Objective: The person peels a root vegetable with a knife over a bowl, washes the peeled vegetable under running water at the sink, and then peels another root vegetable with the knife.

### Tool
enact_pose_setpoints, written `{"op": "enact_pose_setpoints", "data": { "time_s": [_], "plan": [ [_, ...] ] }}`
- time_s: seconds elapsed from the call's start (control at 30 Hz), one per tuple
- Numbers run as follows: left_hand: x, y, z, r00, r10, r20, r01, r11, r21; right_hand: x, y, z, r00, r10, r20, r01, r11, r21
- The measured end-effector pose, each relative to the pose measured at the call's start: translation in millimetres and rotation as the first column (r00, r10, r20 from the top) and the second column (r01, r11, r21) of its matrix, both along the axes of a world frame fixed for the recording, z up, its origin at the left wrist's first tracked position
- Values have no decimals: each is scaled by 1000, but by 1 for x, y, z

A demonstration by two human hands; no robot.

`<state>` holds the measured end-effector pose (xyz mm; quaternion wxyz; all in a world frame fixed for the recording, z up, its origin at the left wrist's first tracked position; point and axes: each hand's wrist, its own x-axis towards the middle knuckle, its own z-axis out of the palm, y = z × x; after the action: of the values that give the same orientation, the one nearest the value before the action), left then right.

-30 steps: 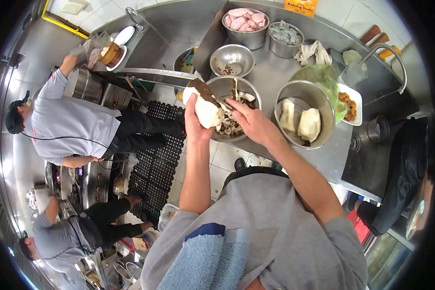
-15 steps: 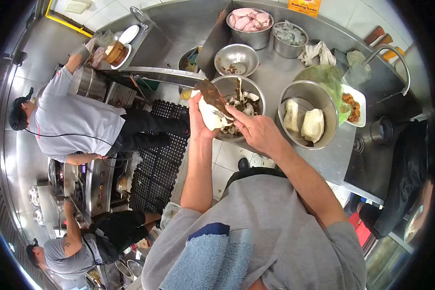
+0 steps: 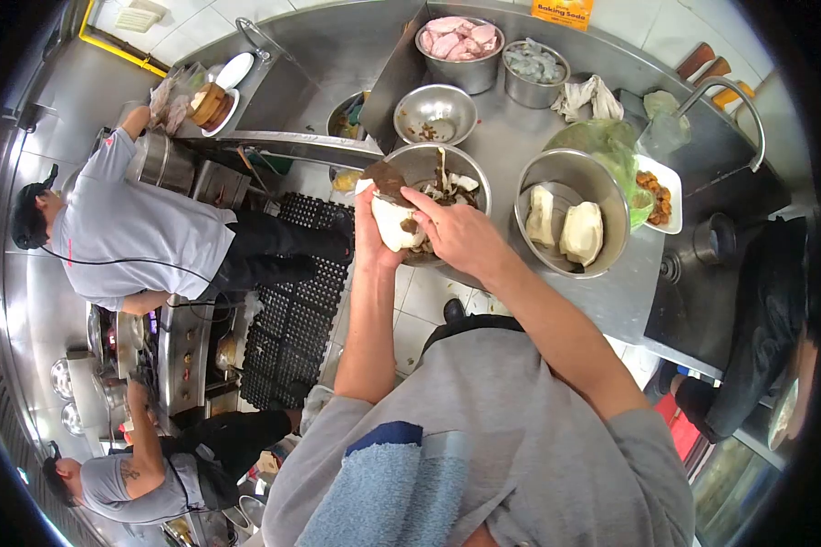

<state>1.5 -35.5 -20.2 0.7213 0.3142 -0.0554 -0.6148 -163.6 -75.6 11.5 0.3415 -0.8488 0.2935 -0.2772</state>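
A white root-like piece with dark brown skin on part of it [image 3: 393, 224] is held up by my left hand [image 3: 374, 239], the fingers wrapped round its left side. Against its right side my right hand [image 3: 452, 230] is closed, with the index finger stretched along the brown skin; what it grips is hidden. Just behind both hands, a steel bowl [image 3: 485, 173] holds dark and white peelings. To the right a deep steel pot [image 3: 618, 196] contains two pale peeled pieces [image 3: 582, 233].
Behind are a smaller steel bowl [image 3: 435, 114], a pot of pink meat [image 3: 461, 47], a pot of greyish pieces [image 3: 535, 68] and a white cloth [image 3: 588, 97]. A white tray [image 3: 676, 197] stands right. Two co-workers [image 3: 146, 223] stand left; another person's dark-clothed legs show right.
The held piece has turned, and my right hand has moved up along its brown skin. The lower-left co-worker has shifted, one arm now raised over the stove.
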Motion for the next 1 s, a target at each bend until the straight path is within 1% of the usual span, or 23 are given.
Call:
{"op": "enact_pose_setpoints", "data": {
  "time_s": [0.07, 0.1, 0.17, 0.2, 0.27, 0.33, 0.37, 0.4, 0.43, 0.5, 0.53, 0.6, 0.63, 0.73, 0.77, 0.8, 0.87, 1.0],
  "plan": [
    [8, -4, -4, 1000, 9, -6, -9, 1000, 0, 9, -2, -4, 999, -28, 21, 29, 1000, -13],
    [9, -6, -5, 999, 38, 29, -37, 999, -22, 13, -1, -4, 998, -52, 16, 53, 999, -8],
    [12, -12, -7, 999, 18, 50, -14, 998, -66, 18, -1, -3, 995, -100, 5, 100, 995, -1],
    [12, -14, -5, 998, 9, 62, -3, 996, -89, 19, -2, -6, 992, -111, 61, 108, 993, 46],
    [8, -16, -4, 984, 52, 171, -47, 998, -35, 25, -3, -21, 976, -137, 171, 113, 983, 141],
    [3, -17, -3, 943, 123, 309, -133, 991, 11, 26, -8, -37, 945, -158, 287, 110, 978, 174],
    [4, -16, -1, 940, 104, 326, -117, 993, 19, 24, -13, -45, 924, -169, 343, 108, 976, 189],
    [4, -15, 1, 956, 84, 282, -86, 996, -6, 17, -17, -33, 950, -225, 218, 104, 883, 458],
    [5, -12, 3, 969, 59, 239, -54, 998, -28, 7, -19, -10, 966, -245, 80, 124, 712, 691],
    [7, -8, 10, 987, 3, 164, 6, 999, -54, -1, -23, -18, 972, -229, 44, 139, 720, 680],
    [6, -7, 14, 988, -9, 154, 18, 998, -56, -5, -25, -21, 975, -221, 26, 146, 724, 675],
    [6, -5, 20, 991, -29, 131, 38, 997, -64, -10, -20, -19, 991, -126, -46, 131, 841, 524],
    [7, -6, 19, 994, -44, 104, 50, 997, -53, -11, -17, -13, 994, -99, -47, 110, 884, 454],
    [8, -5, 16, 995, -94, 44, 94, 996, -7, -18, -3, 9, 998, -21, -65, 35, 972, 234],
    [7, -3, 17, 993, -116, 37, 115, 993, 17, -18, -2, 7, 999, -29, -45, 34, 992, 125],
    [6, -1, 19, 990, -138, 30, 137, 990, 40, -20, -3, 9, 997, -16, -70, 23, 995, 99],
    [2, -1, 23, 993, -107, 42, 106, 994, 39, -23, -4, 17, 993, 7, -122, -2, 999, 45],
    [0, 1, 31, 993, -106, 61, 104, 994, 31, -24, -5, 17, 995, 42, -87, -40, 999, 23]
  ]
}}
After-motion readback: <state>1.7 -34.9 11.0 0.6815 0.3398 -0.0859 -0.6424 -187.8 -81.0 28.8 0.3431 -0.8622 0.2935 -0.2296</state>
